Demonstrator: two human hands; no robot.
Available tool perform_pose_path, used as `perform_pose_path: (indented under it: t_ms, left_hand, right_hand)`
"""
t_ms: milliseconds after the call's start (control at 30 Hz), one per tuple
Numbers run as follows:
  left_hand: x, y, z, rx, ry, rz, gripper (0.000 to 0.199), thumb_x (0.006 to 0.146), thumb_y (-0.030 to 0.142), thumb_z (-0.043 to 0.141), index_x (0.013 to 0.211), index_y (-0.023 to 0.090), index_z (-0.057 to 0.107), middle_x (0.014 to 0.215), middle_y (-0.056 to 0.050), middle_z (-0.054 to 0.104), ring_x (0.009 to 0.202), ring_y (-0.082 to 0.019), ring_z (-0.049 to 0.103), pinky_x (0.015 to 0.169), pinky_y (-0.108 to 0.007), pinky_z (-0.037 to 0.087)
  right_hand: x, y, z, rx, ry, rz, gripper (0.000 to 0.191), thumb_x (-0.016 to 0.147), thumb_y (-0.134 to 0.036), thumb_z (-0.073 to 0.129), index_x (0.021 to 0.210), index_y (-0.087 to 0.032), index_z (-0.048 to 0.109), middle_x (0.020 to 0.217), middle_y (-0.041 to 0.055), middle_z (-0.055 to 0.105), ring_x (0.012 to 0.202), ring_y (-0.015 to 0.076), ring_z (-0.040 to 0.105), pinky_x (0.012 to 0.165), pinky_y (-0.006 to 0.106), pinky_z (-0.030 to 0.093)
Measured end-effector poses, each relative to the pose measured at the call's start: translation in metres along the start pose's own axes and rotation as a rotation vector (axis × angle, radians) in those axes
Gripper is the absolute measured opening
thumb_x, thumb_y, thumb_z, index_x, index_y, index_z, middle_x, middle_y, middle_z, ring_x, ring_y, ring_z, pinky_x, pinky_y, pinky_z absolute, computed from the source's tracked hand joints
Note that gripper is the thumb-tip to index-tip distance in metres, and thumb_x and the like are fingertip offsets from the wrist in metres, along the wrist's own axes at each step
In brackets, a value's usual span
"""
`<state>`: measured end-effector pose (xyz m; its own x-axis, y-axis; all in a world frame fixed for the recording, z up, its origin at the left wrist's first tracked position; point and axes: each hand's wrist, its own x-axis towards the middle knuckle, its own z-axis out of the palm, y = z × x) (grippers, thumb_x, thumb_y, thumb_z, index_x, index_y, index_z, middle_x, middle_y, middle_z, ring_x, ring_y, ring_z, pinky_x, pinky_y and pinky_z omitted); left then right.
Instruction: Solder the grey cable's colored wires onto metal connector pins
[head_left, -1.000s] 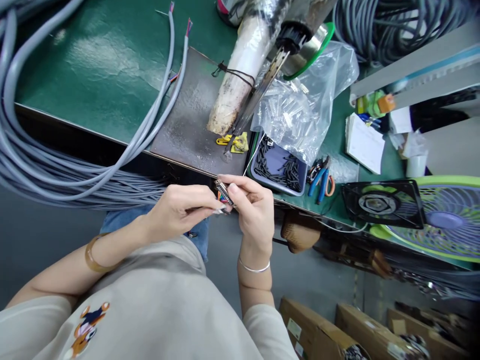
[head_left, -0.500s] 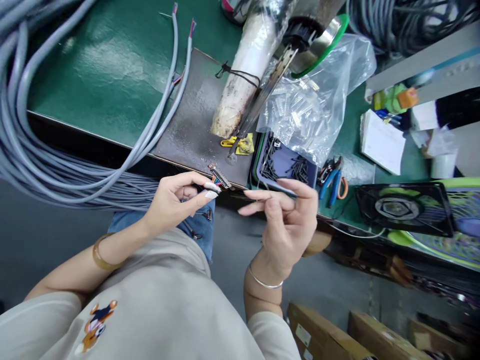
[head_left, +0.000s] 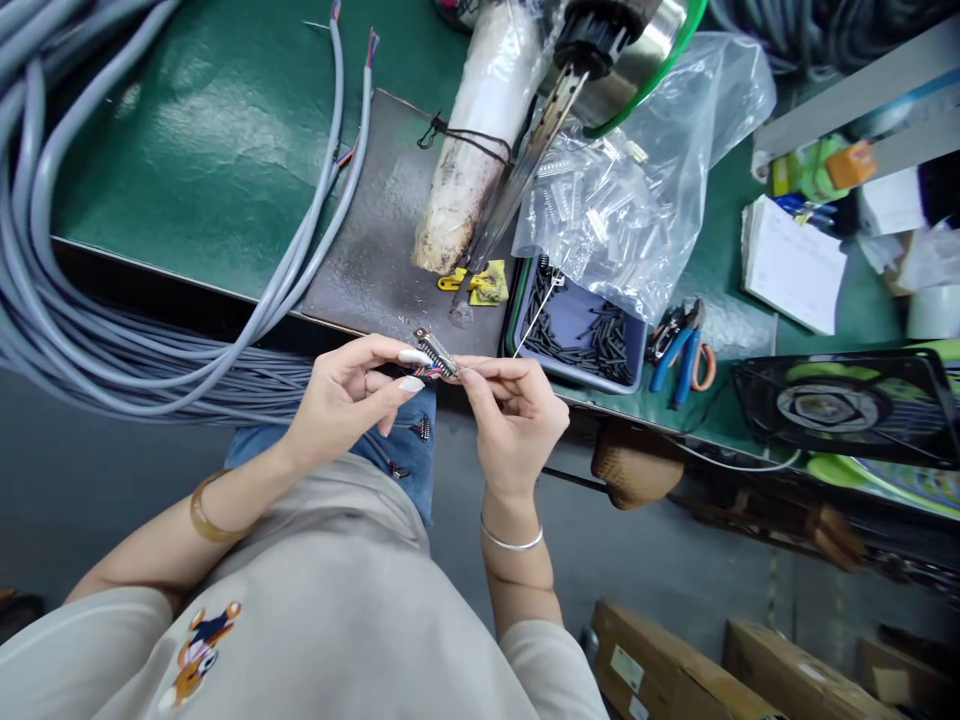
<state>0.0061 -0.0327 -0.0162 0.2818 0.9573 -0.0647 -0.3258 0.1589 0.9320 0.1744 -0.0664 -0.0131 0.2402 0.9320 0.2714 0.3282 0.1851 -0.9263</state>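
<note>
A metal multi-pin cable connector with small coloured wires at its pins lies between my hands, by the bench's front edge. My left hand is closed, thumb and forefinger pinching the wires beside the pins. My right hand is closed too, its thumb and fingertips at the connector's right end. A thin pale strand runs from behind my right fingers up over the parts bin; whether the fingers grip it cannot be seen. The soldering iron points down just above the connector.
A blue parts bin holds many small black tubes. A clear bag of connector parts overlaps it. Blue-handled pliers and a black fan lie to the right. Grey cables hang on the left. A yellow sponge sits under the iron.
My right hand has moved left from beside the bin to the connector, and its fingers have closed. My left hand stays at the wires. The view has shifted slightly.
</note>
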Motion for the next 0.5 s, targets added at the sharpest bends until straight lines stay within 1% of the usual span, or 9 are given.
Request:
perform_pose_path:
  t_ms: [67, 100, 200, 233, 267, 300, 367, 433, 500]
  left_hand:
    - [0.0, -0.001, 0.0, -0.02, 0.001, 0.023, 0.014, 0.083, 0.022, 0.077, 0.091, 0.013, 0.071, 0.09, -0.005, 0.073, 0.041, -0.004, 0.056, 0.036, -0.015, 0.044]
    - [0.0, -0.002, 0.0, -0.024, 0.003, 0.021, 0.013, 0.084, 0.023, 0.077, 0.089, 0.013, 0.07, 0.09, -0.005, 0.072, 0.04, -0.004, 0.056, 0.035, -0.015, 0.044]
    - [-0.001, -0.002, -0.001, -0.012, 0.023, -0.024, 0.019, 0.084, 0.027, 0.078, 0.085, 0.013, 0.065, 0.089, -0.004, 0.07, 0.039, -0.005, 0.056, 0.033, -0.015, 0.041]
    - [-0.001, -0.002, -0.001, -0.011, 0.029, -0.041, 0.022, 0.084, 0.028, 0.078, 0.084, 0.013, 0.063, 0.09, -0.004, 0.07, 0.039, -0.004, 0.056, 0.033, -0.015, 0.04]
    - [-0.001, -0.002, -0.002, -0.017, 0.031, -0.055, 0.024, 0.083, 0.029, 0.079, 0.083, 0.013, 0.061, 0.092, -0.004, 0.069, 0.039, -0.004, 0.057, 0.033, -0.015, 0.04]
    - [0.0, -0.002, -0.002, -0.029, 0.029, -0.063, 0.027, 0.082, 0.03, 0.08, 0.082, 0.013, 0.059, 0.094, -0.004, 0.069, 0.038, -0.004, 0.057, 0.032, -0.015, 0.039]
    - [0.001, -0.001, -0.003, -0.063, 0.011, -0.083, 0.029, 0.081, 0.03, 0.081, 0.082, 0.014, 0.057, 0.092, -0.002, 0.069, 0.038, -0.004, 0.057, 0.031, -0.015, 0.038]
    - [0.003, -0.001, -0.004, -0.101, -0.014, -0.109, 0.03, 0.082, 0.031, 0.081, 0.083, 0.015, 0.055, 0.086, -0.001, 0.07, 0.037, -0.005, 0.056, 0.031, -0.014, 0.037]
    - [0.005, -0.001, -0.005, -0.137, -0.037, -0.13, 0.03, 0.083, 0.03, 0.08, 0.083, 0.015, 0.054, 0.083, -0.001, 0.072, 0.035, -0.005, 0.054, 0.031, -0.014, 0.037]
  right_hand:
    - [-0.002, 0.0, 0.0, -0.02, 0.026, -0.032, 0.006, 0.093, -0.018, 0.069, 0.095, -0.022, 0.066, 0.097, -0.0004, 0.079, 0.08, 0.0132, 0.077, 0.074, 0.024, 0.064]
    - [-0.002, 0.0, -0.001, -0.042, 0.062, -0.061, 0.007, 0.093, -0.017, 0.069, 0.097, -0.022, 0.066, 0.095, -0.0009, 0.078, 0.074, 0.0121, 0.076, 0.067, 0.022, 0.063]
    - [-0.005, -0.004, -0.006, -0.102, 0.249, -0.194, 0.007, 0.095, -0.021, 0.067, 0.099, -0.024, 0.062, 0.075, -0.0038, 0.072, 0.05, 0.0095, 0.065, 0.043, 0.021, 0.047]
    - [-0.005, -0.007, -0.008, -0.101, 0.293, -0.228, 0.008, 0.096, -0.023, 0.066, 0.102, -0.025, 0.061, 0.068, -0.0052, 0.067, 0.046, 0.0096, 0.062, 0.04, 0.022, 0.044]
    - [-0.006, -0.009, -0.01, -0.092, 0.307, -0.243, 0.011, 0.097, -0.025, 0.064, 0.108, -0.025, 0.06, 0.065, -0.0059, 0.064, 0.044, 0.0101, 0.06, 0.039, 0.022, 0.042]
    - [-0.007, -0.012, -0.012, -0.078, 0.293, -0.24, 0.017, 0.098, -0.025, 0.062, 0.114, -0.026, 0.058, 0.066, -0.0059, 0.065, 0.044, 0.0103, 0.06, 0.039, 0.023, 0.044]
    - [-0.008, -0.015, -0.015, -0.066, 0.213, -0.182, 0.024, 0.099, -0.021, 0.059, 0.123, -0.026, 0.057, 0.079, -0.0034, 0.074, 0.049, 0.0107, 0.065, 0.044, 0.024, 0.051]
    - [-0.01, -0.015, -0.016, -0.095, 0.147, -0.147, 0.023, 0.097, -0.014, 0.062, 0.118, -0.025, 0.061, 0.092, -0.0013, 0.078, 0.064, 0.0125, 0.074, 0.057, 0.025, 0.06]
    - [-0.009, -0.011, -0.014, -0.104, 0.091, -0.152, 0.018, 0.094, -0.011, 0.065, 0.107, -0.024, 0.065, 0.097, -0.0009, 0.079, 0.081, 0.0147, 0.078, 0.071, 0.026, 0.065]
